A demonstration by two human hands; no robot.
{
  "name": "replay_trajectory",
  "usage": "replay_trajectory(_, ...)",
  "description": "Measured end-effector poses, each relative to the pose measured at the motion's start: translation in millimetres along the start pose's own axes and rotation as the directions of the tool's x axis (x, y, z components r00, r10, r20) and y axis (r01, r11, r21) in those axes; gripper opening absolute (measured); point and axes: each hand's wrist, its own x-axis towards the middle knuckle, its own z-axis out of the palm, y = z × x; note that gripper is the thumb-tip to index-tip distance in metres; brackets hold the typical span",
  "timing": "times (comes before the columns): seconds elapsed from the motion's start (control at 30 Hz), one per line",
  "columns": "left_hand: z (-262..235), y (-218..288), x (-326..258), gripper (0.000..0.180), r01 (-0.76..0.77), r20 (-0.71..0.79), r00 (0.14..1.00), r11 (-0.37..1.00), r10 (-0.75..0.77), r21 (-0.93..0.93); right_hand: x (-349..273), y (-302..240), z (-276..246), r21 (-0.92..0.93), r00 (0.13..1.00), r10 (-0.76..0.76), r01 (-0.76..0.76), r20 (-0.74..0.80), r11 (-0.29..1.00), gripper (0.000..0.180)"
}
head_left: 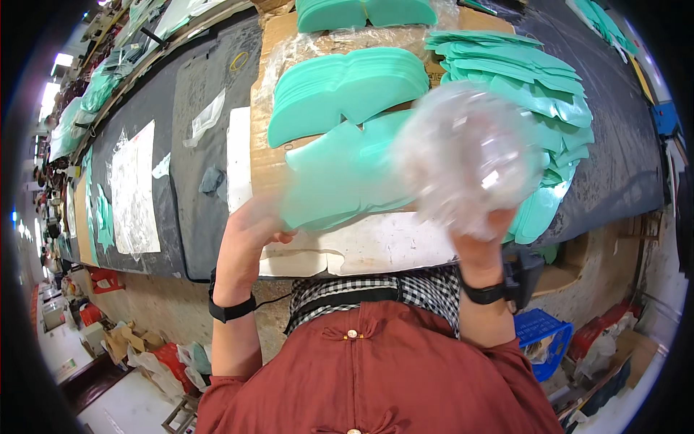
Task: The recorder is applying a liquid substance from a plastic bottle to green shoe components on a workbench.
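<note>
My left hand [249,231] grips the near left edge of a flat mint-green cut piece [340,177] and holds it up over the workbench. My right hand [486,228] is raised beside it, closed on a crumpled clear plastic bag [466,155] that is blurred with motion and hides part of the green piece. A stack of matching green pieces [347,87] lies on brown cardboard [264,155] just beyond. Another fanned pile of green pieces [549,101] lies to the right.
A long dark grey bench [195,181] runs left and back, with white sheets [134,188] and clear plastic scraps on it. More green stacks [361,13] sit at the far edge. A blue crate [542,340] and red items stand on the floor below.
</note>
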Motion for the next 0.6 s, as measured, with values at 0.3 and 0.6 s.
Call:
replay_trajectory(0.3, -3.8, 12.6, -7.6, 0.023, -0.543, -0.075, 0.828, 0.827, 0.556, 0.144, 14.1, -29.6, -48.9, 0.128, 0.829, -0.319, 0.417, -0.460, 0.900, 0.059)
replay_trajectory(0.6, -1.5, -54.8, 7.3, 0.021, -0.569, 0.173, 0.571, 0.235, 0.802, 0.788, 3.7, -5.9, -20.7, -0.279, 0.880, -0.453, 0.404, -0.142, 0.871, 0.055)
